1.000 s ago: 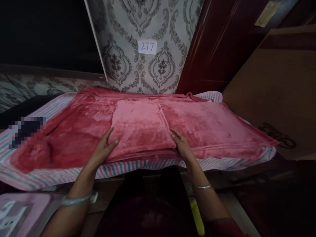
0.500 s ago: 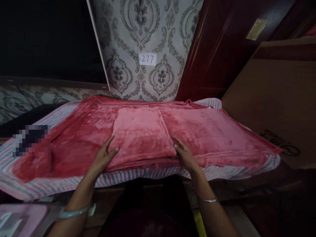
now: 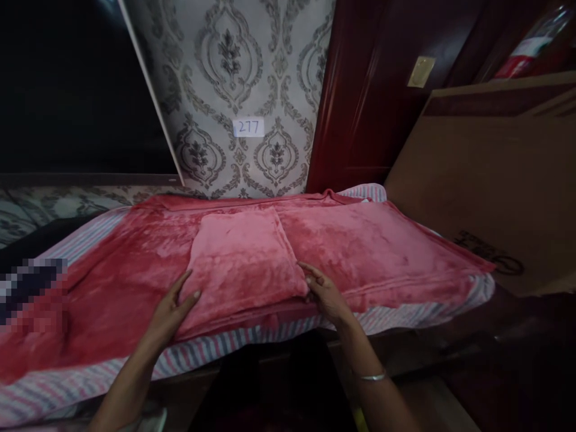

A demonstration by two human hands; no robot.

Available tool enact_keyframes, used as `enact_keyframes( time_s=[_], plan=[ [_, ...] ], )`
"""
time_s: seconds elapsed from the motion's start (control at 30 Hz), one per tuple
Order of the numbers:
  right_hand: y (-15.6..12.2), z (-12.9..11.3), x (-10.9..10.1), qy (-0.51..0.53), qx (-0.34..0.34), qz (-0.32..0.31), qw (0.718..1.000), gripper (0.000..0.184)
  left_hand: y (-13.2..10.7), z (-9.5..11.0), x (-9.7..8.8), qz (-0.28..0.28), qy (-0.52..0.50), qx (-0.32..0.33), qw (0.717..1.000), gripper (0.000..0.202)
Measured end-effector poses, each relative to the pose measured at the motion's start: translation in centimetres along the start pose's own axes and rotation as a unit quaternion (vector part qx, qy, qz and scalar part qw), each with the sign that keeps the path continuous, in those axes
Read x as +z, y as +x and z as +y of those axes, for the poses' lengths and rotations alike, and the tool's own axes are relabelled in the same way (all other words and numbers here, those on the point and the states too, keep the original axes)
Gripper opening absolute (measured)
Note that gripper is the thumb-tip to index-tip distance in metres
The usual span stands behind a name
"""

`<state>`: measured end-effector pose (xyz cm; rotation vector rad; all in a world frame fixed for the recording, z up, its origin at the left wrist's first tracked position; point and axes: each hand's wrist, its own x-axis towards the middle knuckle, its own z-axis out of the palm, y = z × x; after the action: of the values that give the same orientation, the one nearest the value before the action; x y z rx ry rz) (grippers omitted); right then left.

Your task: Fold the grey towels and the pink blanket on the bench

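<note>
A plush pink-red blanket [image 3: 360,246] lies spread over a striped cloth. Near its middle, part of it is folded into a thick rectangular stack [image 3: 240,255]. At the stack's left edge rests my left hand [image 3: 173,306], its thumb apart from the fingers and touching the fabric. My right hand [image 3: 328,297] is at the stack's front right corner, its fingers bent and its thumb closed against the blanket's edge. Fingertips of the right hand are partly hidden by the fabric.
The striped cloth [image 3: 216,348] shows along the front edge. A large cardboard box [image 3: 486,180] stands at the right, below a bottle with a red label [image 3: 531,54]. A dark television screen [image 3: 67,90] is at the left. A paper marked 277 [image 3: 249,126] is on the wall.
The view has shifted, so the blanket and hands appear lower and farther left. Both hands stay at the sides of the folded stack; the bottle has come into sight.
</note>
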<state>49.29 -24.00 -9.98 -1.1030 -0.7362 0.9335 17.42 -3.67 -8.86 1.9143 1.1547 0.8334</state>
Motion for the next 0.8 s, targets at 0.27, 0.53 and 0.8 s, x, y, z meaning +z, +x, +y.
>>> enact_keyframes(
  time_s=[0.27, 0.53, 0.8],
  plan=[
    [-0.3, -0.7, 0.2, 0.016, -0.005, -0.019, 1.0, 0.077, -0.2, 1.0, 0.3, 0.016, 0.014, 0.013, 1.0, 0.077],
    [-0.4, 0.4, 1.0, -0.098, -0.079, 0.052, 0.991, 0.072, -0.3, 1.1, 0.2, 0.012, 0.027, 0.007, 1.0, 0.076],
    [-0.5, 1.4, 0.6, -0.171, -0.093, 0.072, 0.978, 0.066, 1.0, 0.7, -0.7, 0.05, 0.147, 0.047, 0.987, 0.072]
  ],
)
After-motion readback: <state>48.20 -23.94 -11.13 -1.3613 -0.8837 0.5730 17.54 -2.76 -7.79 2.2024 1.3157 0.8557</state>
